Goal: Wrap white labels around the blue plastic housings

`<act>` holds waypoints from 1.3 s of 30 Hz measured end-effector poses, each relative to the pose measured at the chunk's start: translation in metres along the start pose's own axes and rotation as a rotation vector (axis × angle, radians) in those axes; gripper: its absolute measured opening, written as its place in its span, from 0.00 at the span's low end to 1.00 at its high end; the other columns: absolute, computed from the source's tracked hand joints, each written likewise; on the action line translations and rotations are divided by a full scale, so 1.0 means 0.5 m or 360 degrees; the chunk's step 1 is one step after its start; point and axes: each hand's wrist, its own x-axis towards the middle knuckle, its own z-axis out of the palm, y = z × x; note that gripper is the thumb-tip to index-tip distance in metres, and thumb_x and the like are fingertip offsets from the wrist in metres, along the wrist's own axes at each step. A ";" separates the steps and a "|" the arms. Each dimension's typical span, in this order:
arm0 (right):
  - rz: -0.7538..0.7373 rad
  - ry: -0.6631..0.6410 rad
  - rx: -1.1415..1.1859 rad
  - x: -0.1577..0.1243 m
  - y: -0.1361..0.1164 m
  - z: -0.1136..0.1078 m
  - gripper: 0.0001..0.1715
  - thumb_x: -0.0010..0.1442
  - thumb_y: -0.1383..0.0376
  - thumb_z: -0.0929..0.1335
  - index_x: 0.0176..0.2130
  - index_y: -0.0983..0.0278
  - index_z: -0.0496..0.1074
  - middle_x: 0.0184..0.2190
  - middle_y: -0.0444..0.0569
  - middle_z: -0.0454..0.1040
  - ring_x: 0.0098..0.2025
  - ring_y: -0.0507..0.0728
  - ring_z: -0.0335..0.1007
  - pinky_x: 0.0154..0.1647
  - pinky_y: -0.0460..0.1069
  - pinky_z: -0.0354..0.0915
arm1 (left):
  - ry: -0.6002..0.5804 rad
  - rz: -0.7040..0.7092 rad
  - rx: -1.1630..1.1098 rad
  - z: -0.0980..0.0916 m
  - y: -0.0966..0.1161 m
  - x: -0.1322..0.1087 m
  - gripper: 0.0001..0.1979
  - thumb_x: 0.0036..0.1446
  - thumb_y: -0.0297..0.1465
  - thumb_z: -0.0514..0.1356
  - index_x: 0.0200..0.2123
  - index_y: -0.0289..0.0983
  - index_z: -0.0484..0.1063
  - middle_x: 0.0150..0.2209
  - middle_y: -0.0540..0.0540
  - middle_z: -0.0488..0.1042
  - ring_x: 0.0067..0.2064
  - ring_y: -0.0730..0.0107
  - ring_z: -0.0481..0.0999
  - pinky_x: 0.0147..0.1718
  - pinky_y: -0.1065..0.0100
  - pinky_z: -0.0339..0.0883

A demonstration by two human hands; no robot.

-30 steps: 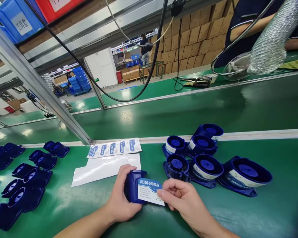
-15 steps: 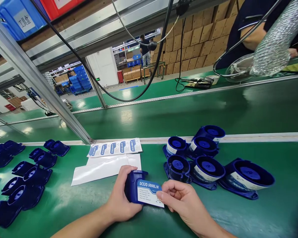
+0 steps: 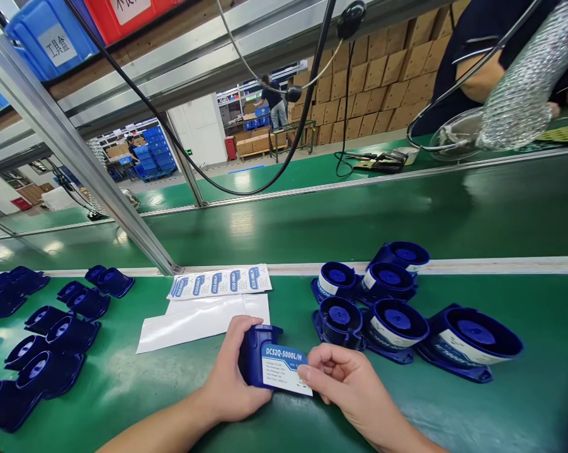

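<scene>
Bracing a blue cup [image 3: 252, 355] in the lower middle of the frame, the left hand [image 3: 230, 377] had its grip curved around the cup's left side, with fingers over the upper edge and the thumb along the lower edge. Just to the right, the right hand [image 3: 343, 384] had its grip pressed together on the right end of a label [image 3: 284, 368], pinching it between thumb and forefinger, with the other fingers curled in.

The label lay between the two hands, directly left of the right grip. Its long axis ran across the frame and dipped slightly toward the lower right. The left end sat over the front of the cup, while the right end reached out to the pinch, so the right hand was the nearer one to that end. The left thumb was just below the label's lower left corner. How much of the label was stuck down could not be told from this angle.

On the green tabletop [image 3: 170, 393], above the hands in the frame, were a sheet of labels [image 3: 220, 282] and, just below it, some blank white paper [image 3: 194, 328]. Right of centre stood a cluster of other cups [image 3: 395, 324], most with a white band showing; at the left edge stood further cups [image 3: 67, 330] with no label visible
</scene>
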 end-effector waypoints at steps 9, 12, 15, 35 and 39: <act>0.0008 -0.0010 0.0021 0.001 0.003 -0.001 0.29 0.49 0.45 0.83 0.24 0.64 0.75 0.19 0.41 0.69 0.21 0.50 0.57 0.25 0.47 0.50 | 0.0002 -0.0011 0.0015 -0.001 -0.003 -0.002 0.45 0.41 0.20 0.64 0.64 0.48 0.61 0.58 0.43 0.64 0.57 0.49 0.71 0.58 0.49 0.64; 0.0013 -0.0063 -0.0005 0.005 0.008 -0.006 0.29 0.50 0.44 0.82 0.25 0.64 0.75 0.19 0.42 0.69 0.21 0.50 0.57 0.24 0.47 0.51 | 0.0008 0.0002 0.0017 -0.001 -0.002 0.001 0.45 0.41 0.20 0.64 0.64 0.47 0.61 0.58 0.42 0.64 0.57 0.49 0.71 0.58 0.49 0.65; 0.0009 -0.0086 -0.0022 0.009 0.014 -0.012 0.29 0.51 0.44 0.82 0.25 0.63 0.75 0.19 0.42 0.69 0.21 0.50 0.57 0.24 0.47 0.52 | 0.0005 0.0001 0.0013 0.000 -0.001 0.001 0.45 0.41 0.20 0.64 0.64 0.47 0.61 0.58 0.43 0.64 0.57 0.49 0.71 0.58 0.49 0.65; 0.0037 0.0006 0.0070 0.003 -0.004 0.000 0.31 0.47 0.43 0.84 0.24 0.64 0.74 0.18 0.40 0.68 0.21 0.49 0.55 0.25 0.47 0.50 | -0.0006 -0.0034 -0.0016 -0.002 -0.006 -0.002 0.48 0.37 0.19 0.64 0.64 0.47 0.61 0.58 0.42 0.63 0.58 0.47 0.70 0.59 0.48 0.64; 0.0034 -0.0011 0.0032 0.003 -0.003 0.000 0.29 0.47 0.45 0.84 0.24 0.63 0.75 0.19 0.41 0.70 0.21 0.50 0.56 0.24 0.47 0.51 | 0.0001 -0.0035 -0.0006 -0.001 -0.004 -0.002 0.47 0.38 0.19 0.64 0.64 0.46 0.62 0.58 0.42 0.63 0.58 0.47 0.70 0.59 0.49 0.65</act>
